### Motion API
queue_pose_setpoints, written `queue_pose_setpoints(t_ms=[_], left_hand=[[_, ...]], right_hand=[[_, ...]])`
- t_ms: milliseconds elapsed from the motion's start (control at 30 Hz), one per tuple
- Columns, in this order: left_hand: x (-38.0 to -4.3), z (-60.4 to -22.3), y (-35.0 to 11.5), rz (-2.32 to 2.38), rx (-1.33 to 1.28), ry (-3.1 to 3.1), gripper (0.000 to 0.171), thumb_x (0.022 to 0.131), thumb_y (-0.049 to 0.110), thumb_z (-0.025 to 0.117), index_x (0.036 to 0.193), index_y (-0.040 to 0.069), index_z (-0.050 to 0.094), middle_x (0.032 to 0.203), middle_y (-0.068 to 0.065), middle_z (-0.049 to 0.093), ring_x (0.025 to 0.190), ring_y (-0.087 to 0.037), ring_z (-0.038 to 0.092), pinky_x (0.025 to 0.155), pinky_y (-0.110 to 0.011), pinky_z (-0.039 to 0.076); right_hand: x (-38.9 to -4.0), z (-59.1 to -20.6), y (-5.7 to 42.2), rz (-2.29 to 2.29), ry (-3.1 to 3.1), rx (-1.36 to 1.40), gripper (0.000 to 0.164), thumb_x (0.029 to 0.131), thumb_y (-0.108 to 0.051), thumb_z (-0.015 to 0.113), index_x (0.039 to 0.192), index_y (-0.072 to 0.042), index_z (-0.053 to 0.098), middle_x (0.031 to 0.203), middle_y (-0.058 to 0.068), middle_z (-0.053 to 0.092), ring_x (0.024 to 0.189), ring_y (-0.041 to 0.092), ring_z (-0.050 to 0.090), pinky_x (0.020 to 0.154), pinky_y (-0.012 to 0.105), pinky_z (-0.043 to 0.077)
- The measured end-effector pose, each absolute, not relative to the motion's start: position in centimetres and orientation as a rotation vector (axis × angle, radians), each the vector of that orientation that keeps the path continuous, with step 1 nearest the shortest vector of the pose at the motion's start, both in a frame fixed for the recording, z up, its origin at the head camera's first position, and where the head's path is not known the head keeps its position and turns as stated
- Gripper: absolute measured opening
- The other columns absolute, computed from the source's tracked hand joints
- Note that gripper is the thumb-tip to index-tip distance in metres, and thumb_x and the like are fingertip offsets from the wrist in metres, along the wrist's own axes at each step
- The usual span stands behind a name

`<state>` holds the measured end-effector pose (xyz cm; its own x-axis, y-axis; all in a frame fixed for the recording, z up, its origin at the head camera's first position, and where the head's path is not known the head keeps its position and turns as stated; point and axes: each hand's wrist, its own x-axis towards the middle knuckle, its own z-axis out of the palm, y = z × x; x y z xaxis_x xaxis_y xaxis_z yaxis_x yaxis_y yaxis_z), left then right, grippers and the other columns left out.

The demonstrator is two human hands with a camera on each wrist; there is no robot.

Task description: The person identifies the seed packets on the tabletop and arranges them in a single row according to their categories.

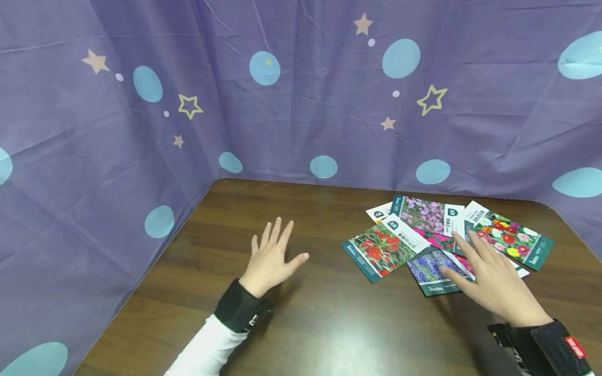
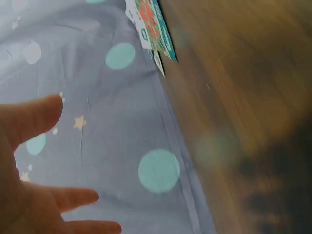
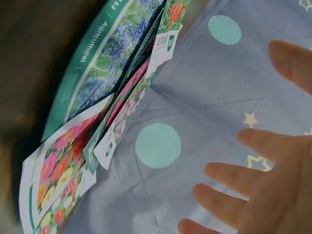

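Observation:
Several flower seed packets lie in an overlapping pile on the right side of the table. A packet with red flowers (image 1: 383, 248) is at the pile's left, one with pink-purple blossoms (image 1: 423, 215) at the back, one with mixed flowers (image 1: 510, 235) at the right, and one with blue flowers (image 1: 435, 271) at the front. My right hand (image 1: 494, 279) hovers over the front right of the pile, fingers spread, gripping nothing. Well left of the packets, my left hand (image 1: 270, 261) is held palm down above the table with spread fingers and holds nothing.
The brown wooden table (image 1: 329, 324) ends at a purple curtain (image 1: 305, 104) printed with dots and stars, which hangs behind it and along the left side. Both wrists wear black bands (image 1: 242, 305).

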<state>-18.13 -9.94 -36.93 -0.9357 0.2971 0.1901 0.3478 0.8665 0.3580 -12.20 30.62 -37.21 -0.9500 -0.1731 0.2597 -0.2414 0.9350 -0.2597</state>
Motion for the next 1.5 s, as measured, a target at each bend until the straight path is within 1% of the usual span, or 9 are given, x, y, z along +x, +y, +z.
queue_pose_setpoints(t_ms=[200,533,700,833,967,1100,1200,1333,1500], left_hand=[[-20.1,-37.5,-6.1,-1.047,-0.527,-2.906,0.079,0.09,0.045,0.051,0.144,-0.002,0.017,0.147,-0.025,0.017,0.135,-0.039,0.015,0.107,-0.053,0.016],[-19.2,-40.3,2.0,-1.973,-0.125,-2.601,0.083,0.086,0.033,0.056,0.141,-0.01,0.012,0.145,-0.03,0.017,0.134,-0.038,0.018,0.109,-0.048,0.016],[-18.0,-41.2,4.7,-2.38,-0.053,-2.264,0.07,0.086,0.02,0.056,0.136,-0.01,0.019,0.13,-0.028,0.039,0.121,-0.034,0.04,0.106,-0.044,0.025],[-17.6,-41.5,6.0,-2.469,-0.029,-2.099,0.059,0.084,0.014,0.056,0.132,-0.007,0.027,0.126,-0.026,0.042,0.113,-0.032,0.047,0.101,-0.042,0.032],[-17.3,-41.5,6.7,-2.528,0.073,-2.007,0.071,0.084,0.012,0.055,0.138,-0.009,0.016,0.129,-0.027,0.04,0.115,-0.031,0.046,0.104,-0.042,0.03],[-17.2,-41.7,7.2,-2.582,0.093,-1.929,0.065,0.084,0.01,0.053,0.137,-0.007,0.019,0.122,-0.025,0.049,0.109,-0.032,0.052,0.099,-0.043,0.036],[-17.2,-41.7,7.5,-2.595,0.094,-1.922,0.062,0.084,0.01,0.052,0.136,-0.005,0.021,0.119,-0.023,0.051,0.109,-0.032,0.052,0.097,-0.043,0.038],[-17.1,-41.7,7.6,-2.574,0.162,-1.962,0.073,0.084,0.013,0.054,0.14,-0.008,0.012,0.126,-0.024,0.046,0.115,-0.029,0.047,0.101,-0.041,0.033],[-17.4,-41.9,7.5,-2.529,0.285,-1.882,0.069,0.081,0.011,0.055,0.137,-0.012,0.021,0.132,-0.034,0.034,0.121,-0.039,0.04,0.103,-0.046,0.03]], right_hand=[[-15.8,-36.3,29.9,0.522,-2.884,0.334,0.082,0.087,-0.044,0.057,0.143,0.001,0.02,0.137,0.038,0.023,0.122,0.056,0.024,0.091,0.069,0.022],[-21.3,-37.4,28.4,0.766,-2.993,0.39,0.075,0.09,-0.033,0.055,0.139,0.012,0.02,0.135,0.04,0.025,0.122,0.055,0.024,0.096,0.064,0.023],[-22.4,-38.2,27.7,0.845,-3.014,0.405,0.069,0.09,-0.024,0.055,0.135,0.017,0.023,0.123,0.041,0.04,0.1,0.047,0.052,0.089,0.06,0.036],[-22.7,-38.9,27.1,0.86,-3.02,0.393,0.067,0.09,-0.022,0.055,0.133,0.019,0.025,0.121,0.042,0.042,0.098,0.049,0.052,0.088,0.059,0.038],[-22.8,-39.5,26.7,0.828,-3.021,0.366,0.065,0.089,-0.022,0.056,0.131,0.02,0.029,0.122,0.043,0.04,0.107,0.054,0.044,0.088,0.059,0.038],[-22.8,-39.7,26.4,0.839,-3.019,0.36,0.063,0.088,-0.02,0.056,0.129,0.02,0.031,0.111,0.042,0.048,0.096,0.05,0.052,0.08,0.056,0.044],[-22.8,-39.9,26.3,0.856,-3.037,0.353,0.064,0.089,-0.021,0.055,0.131,0.02,0.029,0.118,0.042,0.044,0.103,0.051,0.049,0.086,0.056,0.041],[-22.8,-40.1,26.2,0.882,-3.079,0.332,0.067,0.091,-0.023,0.052,0.134,0.019,0.024,0.131,0.042,0.029,0.118,0.053,0.034,0.097,0.059,0.029],[-22.7,-40.0,26.1,0.865,-3.028,0.327,0.061,0.09,-0.019,0.054,0.131,0.019,0.03,0.125,0.042,0.037,0.111,0.052,0.043,0.091,0.057,0.037]])
